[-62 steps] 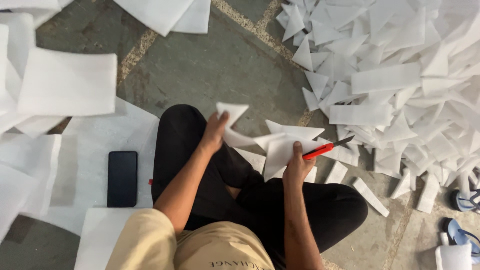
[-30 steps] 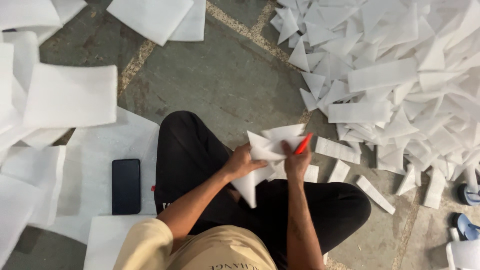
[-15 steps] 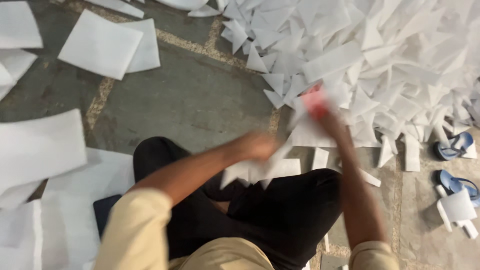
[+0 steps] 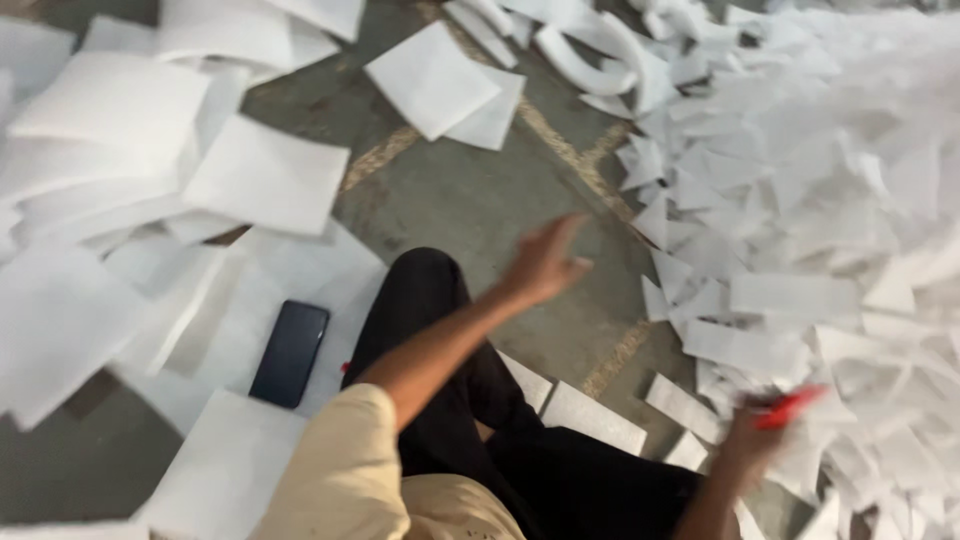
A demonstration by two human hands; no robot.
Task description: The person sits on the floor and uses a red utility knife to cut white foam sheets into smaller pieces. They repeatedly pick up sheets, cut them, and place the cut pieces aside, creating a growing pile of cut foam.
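On a grey stone floor [image 4: 470,200] strewn with white sheets [image 4: 265,175] and a heap of cut paper pieces [image 4: 800,200], the left hand [image 4: 545,265] hangs spread and empty over a black-trousered knee [image 4: 425,290], the right hand [image 4: 750,440] grips a red cutter [image 4: 790,405], and a black phone [image 4: 290,352] lies left.

We sit on the floor [image 4: 470,200], our legs [image 4: 450,400] stretched between two spreads of paper. To our left lie the large sheets [image 4: 270,175], and on them, just beside our knee, the phone [image 4: 290,352]. To our right rises the heap of cut pieces [image 4: 800,200] (a few strips [image 4: 592,415] stray against our legs). Two overlapping sheets [image 4: 440,85] lie ahead.
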